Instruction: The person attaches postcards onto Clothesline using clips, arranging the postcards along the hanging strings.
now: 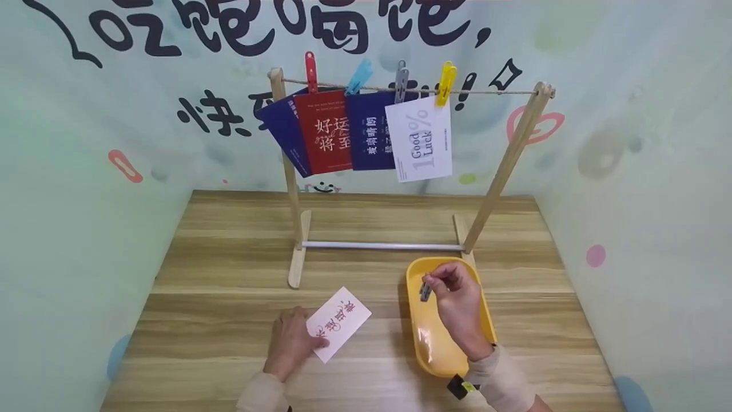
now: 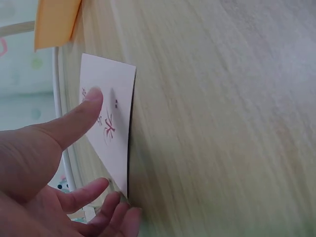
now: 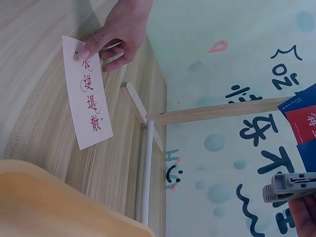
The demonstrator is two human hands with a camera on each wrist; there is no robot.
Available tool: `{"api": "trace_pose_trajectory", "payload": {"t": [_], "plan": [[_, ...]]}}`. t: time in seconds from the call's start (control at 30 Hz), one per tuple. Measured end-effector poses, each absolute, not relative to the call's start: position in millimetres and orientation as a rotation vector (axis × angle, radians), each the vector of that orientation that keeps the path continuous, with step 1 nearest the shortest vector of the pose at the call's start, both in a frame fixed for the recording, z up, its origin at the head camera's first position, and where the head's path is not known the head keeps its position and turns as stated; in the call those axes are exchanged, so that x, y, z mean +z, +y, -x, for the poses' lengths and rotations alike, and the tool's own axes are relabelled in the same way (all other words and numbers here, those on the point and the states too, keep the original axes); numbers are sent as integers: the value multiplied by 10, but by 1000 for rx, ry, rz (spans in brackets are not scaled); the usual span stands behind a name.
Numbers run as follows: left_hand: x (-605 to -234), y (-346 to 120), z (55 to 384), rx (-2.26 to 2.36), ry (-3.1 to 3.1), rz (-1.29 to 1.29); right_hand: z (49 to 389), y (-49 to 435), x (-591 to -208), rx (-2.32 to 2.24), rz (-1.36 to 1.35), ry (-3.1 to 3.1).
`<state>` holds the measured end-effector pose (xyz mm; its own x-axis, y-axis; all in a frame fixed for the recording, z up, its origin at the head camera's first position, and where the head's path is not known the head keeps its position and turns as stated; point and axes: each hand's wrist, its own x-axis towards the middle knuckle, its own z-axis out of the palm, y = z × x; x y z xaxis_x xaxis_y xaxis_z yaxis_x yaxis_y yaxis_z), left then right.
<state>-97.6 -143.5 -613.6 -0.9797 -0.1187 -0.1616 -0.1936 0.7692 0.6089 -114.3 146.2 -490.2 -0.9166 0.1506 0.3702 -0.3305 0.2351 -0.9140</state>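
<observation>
A white card (image 1: pixel 338 324) with red Chinese writing is at the front of the wooden table. My left hand (image 1: pixel 293 341) holds it at one end, with the thumb over the printed face and the other fingers along its edge; the left wrist view shows the thumb (image 2: pixel 79 116) across the card (image 2: pixel 111 128). Above the yellow tray (image 1: pixel 413 320), my right hand (image 1: pixel 460 300) pinches a grey clothespin (image 1: pixel 425 291) between thumb and fingers. This clothespin (image 3: pixel 290 186) also appears at the right edge of the right wrist view.
Behind stands a wooden rack (image 1: pixel 509 166) with a string. From it hang a red card (image 1: pixel 326 137), blue cards, and a white card (image 1: pixel 420 137), under red, light blue, grey and yellow clothespins (image 1: pixel 446 83). A white rod (image 1: pixel 383 246) joins the rack's feet.
</observation>
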Motion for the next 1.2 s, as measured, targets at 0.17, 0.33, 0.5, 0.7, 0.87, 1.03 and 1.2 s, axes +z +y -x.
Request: {"api": "trace_pose_trajectory", "payload": {"t": [0.17, 0.33, 0.5, 0.7, 0.87, 1.03, 1.2], "plan": [[-6168, -1452, 1002, 1069, 2806, 223, 1134, 1463, -4928, 1720, -206, -2113], [-6120, -1475, 1023, 1038, 2776, 158, 1125, 1462, -4958, 1702, -227, -2124], [-6004, -1496, 1026, 1053, 2670, 108, 1125, 1464, -4976, 1709, -206, -2129], [-5875, -1527, 1033, 1203, 2512, 157, 1137, 1472, -4959, 1749, -213, -2110], [-5747, -1513, 1112, 1254, 2438, 109, 1135, 1516, -4933, 1724, -242, -2131], [-5602, -1402, 1204, 1328, 2402, 23, 1158, 1577, -4862, 1711, -277, -2119], [-5417, -1218, 1278, 1392, 2442, -130, 1212, 1656, -4709, 1688, -337, -2077]]}}
